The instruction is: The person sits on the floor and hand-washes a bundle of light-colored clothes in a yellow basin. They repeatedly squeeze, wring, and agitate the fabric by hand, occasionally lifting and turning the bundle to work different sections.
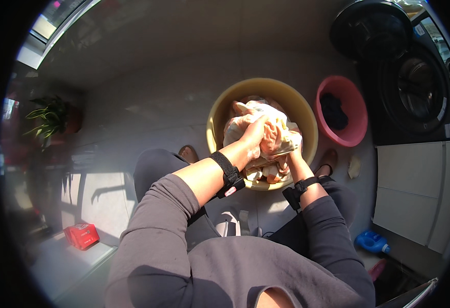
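Observation:
A yellow plastic basin stands on the floor between my feet. Bunched patterned cloth in cream and orange fills much of it. My left hand grips a raised fold of this cloth from its left side, thumb on top. On the cloth's right side, my right hand holds it too, its fingers mostly hidden by the folds. Both wrists wear black straps with small devices.
Right of the basin sits a pink basin with dark cloth inside. Beyond it are a black front-loading washing machine and white cabinets. A blue detergent bottle, a red packet and a potted plant are around me.

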### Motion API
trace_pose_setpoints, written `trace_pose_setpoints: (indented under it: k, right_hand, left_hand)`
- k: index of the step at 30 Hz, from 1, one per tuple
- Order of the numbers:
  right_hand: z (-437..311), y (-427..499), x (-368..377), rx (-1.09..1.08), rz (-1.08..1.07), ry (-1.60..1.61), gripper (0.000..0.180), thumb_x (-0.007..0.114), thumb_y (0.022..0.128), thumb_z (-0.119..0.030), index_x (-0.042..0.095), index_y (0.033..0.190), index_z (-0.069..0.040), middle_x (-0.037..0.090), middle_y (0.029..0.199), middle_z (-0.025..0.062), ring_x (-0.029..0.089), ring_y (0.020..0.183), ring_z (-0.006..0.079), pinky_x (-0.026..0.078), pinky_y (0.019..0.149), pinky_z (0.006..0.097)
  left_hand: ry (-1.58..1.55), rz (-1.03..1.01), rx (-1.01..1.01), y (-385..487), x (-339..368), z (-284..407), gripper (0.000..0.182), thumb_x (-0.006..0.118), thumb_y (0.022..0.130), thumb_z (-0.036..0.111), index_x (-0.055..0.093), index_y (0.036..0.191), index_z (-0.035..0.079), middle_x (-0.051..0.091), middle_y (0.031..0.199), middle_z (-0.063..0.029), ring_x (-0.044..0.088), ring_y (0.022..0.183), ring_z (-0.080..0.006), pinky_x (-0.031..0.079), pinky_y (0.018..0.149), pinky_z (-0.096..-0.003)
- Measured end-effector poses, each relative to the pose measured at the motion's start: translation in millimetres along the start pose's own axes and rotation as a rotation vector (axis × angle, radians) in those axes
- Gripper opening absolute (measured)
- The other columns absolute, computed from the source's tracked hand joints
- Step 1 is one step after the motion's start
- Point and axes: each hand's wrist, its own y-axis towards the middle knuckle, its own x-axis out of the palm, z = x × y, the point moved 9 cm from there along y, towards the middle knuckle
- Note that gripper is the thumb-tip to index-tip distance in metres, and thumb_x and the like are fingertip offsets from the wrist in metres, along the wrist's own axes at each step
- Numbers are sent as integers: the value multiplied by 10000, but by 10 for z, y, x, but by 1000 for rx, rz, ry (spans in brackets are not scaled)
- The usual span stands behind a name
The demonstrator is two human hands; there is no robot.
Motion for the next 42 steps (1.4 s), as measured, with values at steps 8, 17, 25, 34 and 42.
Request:
trace_pose_setpoints:
  k: [8, 17, 25, 34, 42]
  right_hand:
    - [330, -172, 687, -149, -395, -244, 389, 601, 923, -295, 576, 1159, 14, 650, 1080, 173, 653, 944, 251, 506, 837, 349]
    - [-17, 287, 613, -308, -166, -106, 440, 617, 914, -297, 544, 1233, -2, 640, 1123, 174, 662, 919, 257, 517, 811, 356]
    - [338, 193, -58, 433, 207, 712, 456, 524, 976, -309, 460, 1351, -58, 570, 1207, 146, 611, 1036, 236, 511, 861, 367]
    - [-1019, -350, 540, -470, -606, 119, 473, 616, 963, -204, 508, 1416, -124, 429, 1396, 168, 426, 1309, 274, 350, 1094, 341]
    - [-890, -365, 672, 11, -708, 820, 473, 500, 1034, -257, 437, 1425, 3, 507, 1379, 99, 505, 1228, 164, 399, 1045, 310]
  left_hand:
    - [323, -27, -17, -394, -132, 19, 191, 605, 909, 174, 626, 1023, 23, 630, 881, -55, 609, 785, -127, 497, 660, -256]
    - [501, -87, -122, -536, -362, 32, 118, 620, 883, 141, 621, 825, 38, 584, 678, -33, 548, 546, -117, 431, 472, -244]
    - [653, -11, -163, -586, -507, 35, 127, 613, 840, 123, 610, 739, 46, 575, 660, -26, 558, 583, -120, 439, 545, -256]
    - [706, -24, -54, -718, -377, 100, 86, 571, 795, 46, 577, 724, -2, 532, 611, -19, 497, 509, -100, 361, 450, -248]
    - [730, -208, -139, -737, -318, -85, 374, 469, 1031, 394, 596, 1058, 43, 594, 775, 4, 553, 651, -70, 438, 562, -191]
